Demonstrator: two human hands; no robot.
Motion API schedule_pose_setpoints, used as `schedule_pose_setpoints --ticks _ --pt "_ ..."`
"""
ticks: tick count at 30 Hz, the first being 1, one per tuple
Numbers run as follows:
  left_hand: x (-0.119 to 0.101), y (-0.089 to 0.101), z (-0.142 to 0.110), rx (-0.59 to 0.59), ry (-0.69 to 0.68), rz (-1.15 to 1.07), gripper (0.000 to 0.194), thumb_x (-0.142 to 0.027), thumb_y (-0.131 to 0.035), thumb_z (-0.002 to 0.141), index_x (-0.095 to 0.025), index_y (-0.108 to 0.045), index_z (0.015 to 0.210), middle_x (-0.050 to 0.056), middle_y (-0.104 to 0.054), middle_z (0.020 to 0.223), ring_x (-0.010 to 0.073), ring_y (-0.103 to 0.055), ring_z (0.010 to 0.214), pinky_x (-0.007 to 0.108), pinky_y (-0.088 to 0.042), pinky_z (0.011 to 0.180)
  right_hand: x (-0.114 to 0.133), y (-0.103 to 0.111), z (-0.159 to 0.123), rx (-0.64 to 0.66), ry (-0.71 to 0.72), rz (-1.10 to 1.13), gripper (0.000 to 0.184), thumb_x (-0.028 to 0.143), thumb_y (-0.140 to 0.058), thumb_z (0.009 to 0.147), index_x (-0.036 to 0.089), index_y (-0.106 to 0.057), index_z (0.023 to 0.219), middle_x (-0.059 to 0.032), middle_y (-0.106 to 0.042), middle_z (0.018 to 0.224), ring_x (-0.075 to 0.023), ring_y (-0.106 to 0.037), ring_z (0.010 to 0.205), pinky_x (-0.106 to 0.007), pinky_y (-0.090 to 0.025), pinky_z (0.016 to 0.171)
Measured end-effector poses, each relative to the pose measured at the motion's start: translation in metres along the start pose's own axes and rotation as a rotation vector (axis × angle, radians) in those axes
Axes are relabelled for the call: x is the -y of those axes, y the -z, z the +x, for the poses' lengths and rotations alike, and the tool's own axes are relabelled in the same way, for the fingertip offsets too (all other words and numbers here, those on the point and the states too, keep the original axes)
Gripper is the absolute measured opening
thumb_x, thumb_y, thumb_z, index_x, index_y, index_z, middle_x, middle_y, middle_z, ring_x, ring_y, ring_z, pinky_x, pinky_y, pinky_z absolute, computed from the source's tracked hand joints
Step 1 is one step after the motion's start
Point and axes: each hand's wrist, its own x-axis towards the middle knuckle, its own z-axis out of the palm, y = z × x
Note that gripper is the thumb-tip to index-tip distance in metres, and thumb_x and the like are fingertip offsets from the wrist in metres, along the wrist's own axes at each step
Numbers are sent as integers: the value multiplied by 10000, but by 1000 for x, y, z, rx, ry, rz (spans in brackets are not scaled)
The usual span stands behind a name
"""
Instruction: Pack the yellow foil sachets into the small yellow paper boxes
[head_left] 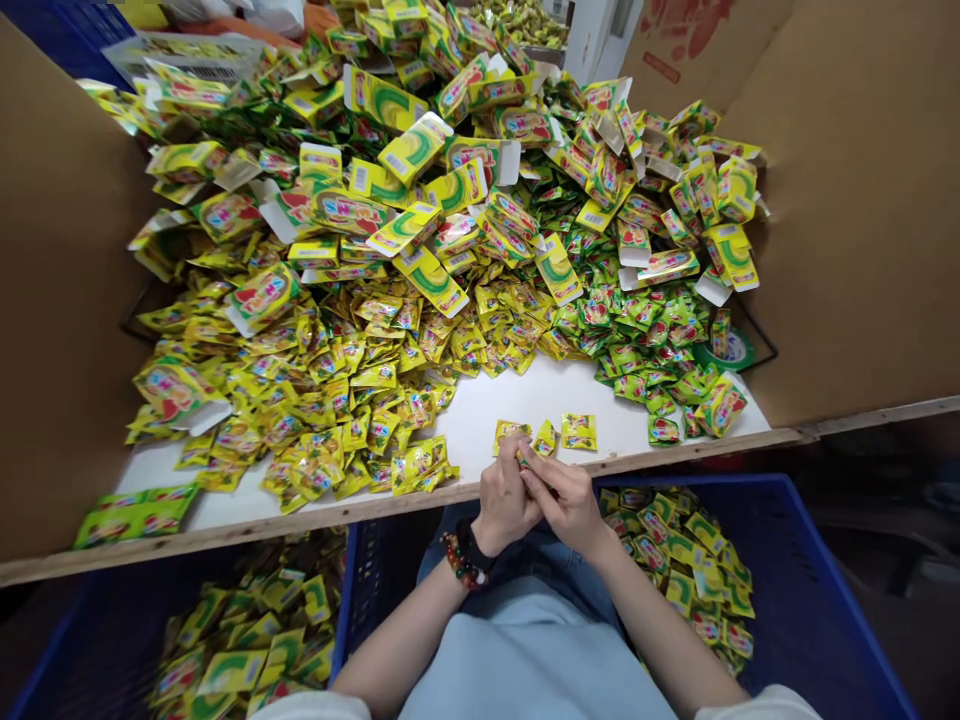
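My left hand (504, 497) and my right hand (568, 503) meet at the front edge of the white table (480, 400). Both are closed, fingertips together, around a small yellow-green pack (523, 459), mostly hidden by the fingers. Just beyond them lie a yellow sachet (510, 432), another tilted sachet (547, 438) and a flat one (579, 432). A heap of yellow sachets (315, 430) spreads to the left, and green sachets (630, 350) lie to the right. Open, printed small cartons (416, 150) are piled behind them.
Cardboard walls (862, 220) flank the table. Below its edge, a blue crate (795, 560) at right and another blue crate (352, 570) at left hold filled-looking packs. A green tape roll (731, 350) sits near the right wall. A green strip of sachets (135, 515) lies at front left.
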Motion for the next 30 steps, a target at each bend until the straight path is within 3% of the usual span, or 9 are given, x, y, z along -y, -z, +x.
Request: schedule_pose_setpoints --ticks 4,7,10,13,17,21,24,27,30 --pt "-7 7 1 74 -70 -53 559 -326 -478 887 -162 -300 1390 171 -596 1206 260 -643 1048 391 -558 830 13 19 -9 14 -43 -43 389 206 -484 939 255 -612 1303 -80 -745 1118 -218 -726 965 -356 -596 828" --pt "-12 22 4 197 -54 -48 641 -487 -600 832 -175 -370 1342 158 -577 1240 281 -604 1109 414 -537 894 16 73 -32 167 -219 -349 369 239 -475 928 260 -660 1247 -75 -779 929 -224 -731 737 -335 -583 665" --pt "-8 37 15 228 79 145 421 -406 -548 903 -196 -477 1261 129 -590 1216 264 -584 1092 416 -511 912 -4 130 -50 169 -420 -894 278 285 -592 828 264 -750 1055 -83 -753 707 -248 -688 586 -329 -524 547" --pt "1 40 33 283 130 422 366 -269 -541 902 -174 -506 1253 146 -577 1224 287 -547 1063 439 -495 874 -47 151 -35 94 -358 -991 365 220 -544 830 246 -690 1163 -111 -748 1040 -275 -708 884 -382 -554 744" --pt "7 33 51 439 144 614 343 -193 -613 832 -130 -548 1163 175 -546 1240 311 -510 1047 434 -477 821 -104 137 20 -78 -265 -857 498 44 -444 795 147 -625 1247 -158 -615 1317 -287 -527 1268 -488 -395 1069" --pt "11 32 53 464 200 556 280 -194 -641 802 -132 -569 1066 145 -575 1129 313 -500 1039 437 -459 835 -123 129 42 -150 -295 -690 327 101 -431 861 129 -695 1054 -196 -690 1169 -319 -583 1169 -549 -399 1016" --pt "18 34 51 410 265 341 316 -173 -645 768 -150 -576 1076 111 -597 1055 281 -528 1006 428 -455 860 -108 119 35 -202 -284 -588 323 197 -394 924 130 -676 1066 -171 -714 1071 -265 -662 998 -461 -499 899" --pt "21 34 53 323 346 19 135 -217 -579 823 -169 -619 942 71 -624 925 228 -579 897 372 -470 829 -75 91 28 -107 -354 -62 277 330 -496 907 162 -677 1031 -90 -727 926 -182 -680 704 -313 -549 616" --pt "13 34 56 237 414 -223 271 -375 -469 925 -167 -641 948 51 -658 848 188 -603 788 306 -485 730 -42 55 30 -12 -493 446 296 402 -677 795 184 -686 996 -28 -723 785 -133 -626 546 -239 -498 451"
